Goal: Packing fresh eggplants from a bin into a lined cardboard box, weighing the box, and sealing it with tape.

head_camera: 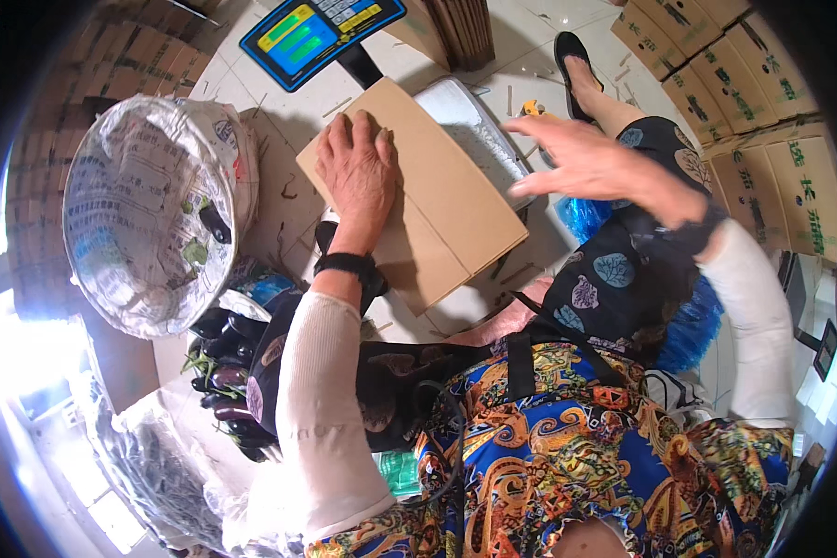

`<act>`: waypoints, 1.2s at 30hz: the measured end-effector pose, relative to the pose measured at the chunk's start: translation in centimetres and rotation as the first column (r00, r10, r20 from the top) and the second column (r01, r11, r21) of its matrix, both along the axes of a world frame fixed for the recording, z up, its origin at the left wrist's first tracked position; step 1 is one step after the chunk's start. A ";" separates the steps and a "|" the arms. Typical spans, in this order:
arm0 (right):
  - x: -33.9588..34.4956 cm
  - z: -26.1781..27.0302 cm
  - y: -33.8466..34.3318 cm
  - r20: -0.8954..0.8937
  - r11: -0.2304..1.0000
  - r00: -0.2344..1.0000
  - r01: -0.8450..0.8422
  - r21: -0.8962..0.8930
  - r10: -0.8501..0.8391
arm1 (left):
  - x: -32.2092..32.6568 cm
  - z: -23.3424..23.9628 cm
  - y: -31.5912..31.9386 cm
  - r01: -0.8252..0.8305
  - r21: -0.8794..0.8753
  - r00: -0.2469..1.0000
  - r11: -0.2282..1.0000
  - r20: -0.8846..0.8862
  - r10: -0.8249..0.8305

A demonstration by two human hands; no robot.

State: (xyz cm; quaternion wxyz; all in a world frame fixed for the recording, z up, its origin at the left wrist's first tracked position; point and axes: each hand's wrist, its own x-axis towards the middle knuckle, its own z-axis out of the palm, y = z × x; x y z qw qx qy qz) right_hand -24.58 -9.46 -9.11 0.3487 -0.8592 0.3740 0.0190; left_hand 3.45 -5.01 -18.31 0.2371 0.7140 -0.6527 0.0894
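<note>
A brown cardboard box (453, 216) with its flaps folded down sits askew on the metal platform (460, 104) of a digital scale. My left hand (357, 164) lies palm-down on the box's top near its far left corner, holding nothing. To the right of the box, my right hand (565, 157) is in the air with thumb and fingers apart, slightly blurred and empty. Just beyond that hand is a small orange tool (532, 108), partly hidden, perhaps a tape dispenser. The scale's display head (314, 38) stands behind the box, its screen lit.
At left stands a large round basket (160, 216) lined with printed sacking, an eggplant (215, 222) inside. Several eggplants (230, 376) lie by my left leg. Stacked printed cartons (760, 160) line the right; flattened cardboard (460, 31) stands behind. Blue plastic (690, 328) lies beside my right leg.
</note>
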 end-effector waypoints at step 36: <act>8.8 -4.6 -8.7 -0.021 0.782 0.995 0.090 0.616 -0.099 | 0.9 1.2 -0.7 -0.045 0.073 0.785 0.996 -0.614 0.080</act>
